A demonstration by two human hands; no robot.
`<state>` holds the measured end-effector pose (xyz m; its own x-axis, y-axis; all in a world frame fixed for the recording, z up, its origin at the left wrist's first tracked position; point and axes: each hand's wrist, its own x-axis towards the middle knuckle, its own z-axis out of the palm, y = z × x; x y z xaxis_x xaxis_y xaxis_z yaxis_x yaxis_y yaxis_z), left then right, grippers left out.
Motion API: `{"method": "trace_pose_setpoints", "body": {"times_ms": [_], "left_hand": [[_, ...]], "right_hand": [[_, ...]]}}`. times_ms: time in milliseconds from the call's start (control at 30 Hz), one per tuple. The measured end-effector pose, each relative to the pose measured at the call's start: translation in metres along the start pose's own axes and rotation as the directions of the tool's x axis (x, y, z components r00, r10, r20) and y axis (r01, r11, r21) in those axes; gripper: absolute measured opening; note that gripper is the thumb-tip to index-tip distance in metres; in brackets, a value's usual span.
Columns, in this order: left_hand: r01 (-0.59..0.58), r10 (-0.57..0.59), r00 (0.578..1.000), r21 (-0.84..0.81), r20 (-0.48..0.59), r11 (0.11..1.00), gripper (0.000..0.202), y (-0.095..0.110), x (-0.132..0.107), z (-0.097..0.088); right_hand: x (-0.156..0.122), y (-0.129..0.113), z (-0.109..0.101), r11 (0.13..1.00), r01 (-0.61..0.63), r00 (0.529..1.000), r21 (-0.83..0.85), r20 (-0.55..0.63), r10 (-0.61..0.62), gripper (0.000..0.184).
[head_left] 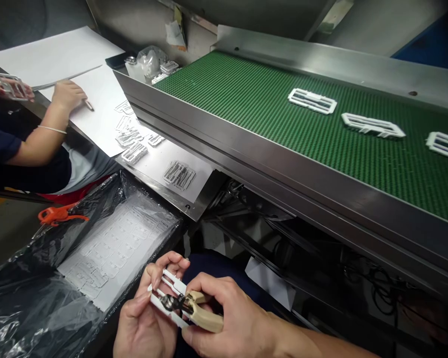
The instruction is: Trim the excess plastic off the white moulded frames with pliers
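Bright from above on the green belt (269, 114), shiny along its steel edge (246, 151). Nearly washed out on the white paper (59, 54) left of the belt. Dark and shadowy under the belt. White glare spots on the black bag (18, 308) below and left of it. Sharp on the left hand (142, 325), right hand (235, 320), white part (173, 284) and cutter (209, 320) below the belt. Dim above the belt's right end.

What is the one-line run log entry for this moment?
left hand: holds white frame part | right hand: grips beige nippers, tip on the part | green belt: three white parts
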<state>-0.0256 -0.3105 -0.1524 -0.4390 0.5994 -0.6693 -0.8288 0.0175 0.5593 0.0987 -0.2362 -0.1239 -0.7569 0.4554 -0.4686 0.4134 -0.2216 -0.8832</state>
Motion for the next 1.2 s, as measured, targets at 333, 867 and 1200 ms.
{"method": "trace_pose_setpoints", "body": {"times_ms": [333, 867, 1200], "left_hand": [[0.035, -0.031, 0.997, -0.057, 0.073, 0.998, 0.017, 0.009, 0.000, 0.005], [0.049, -0.041, 0.990, -0.057, 0.133, 0.997, 0.013, 0.016, 0.011, 0.008], [-0.046, 0.036, 0.997, 0.164, 0.065, 0.985, 0.020, 0.011, 0.004, 0.010]], "right_hand": [[0.003, 0.005, 0.007, 0.977, 0.163, 0.985, -0.136, -0.041, -0.170, 0.021], [0.012, 0.014, 0.007, 0.893, 0.379, 0.909, -0.243, -0.080, -0.408, 0.020], [0.007, -0.002, 0.002, 0.989, -0.018, 0.995, 0.144, -0.093, 0.032, 0.019]]}}
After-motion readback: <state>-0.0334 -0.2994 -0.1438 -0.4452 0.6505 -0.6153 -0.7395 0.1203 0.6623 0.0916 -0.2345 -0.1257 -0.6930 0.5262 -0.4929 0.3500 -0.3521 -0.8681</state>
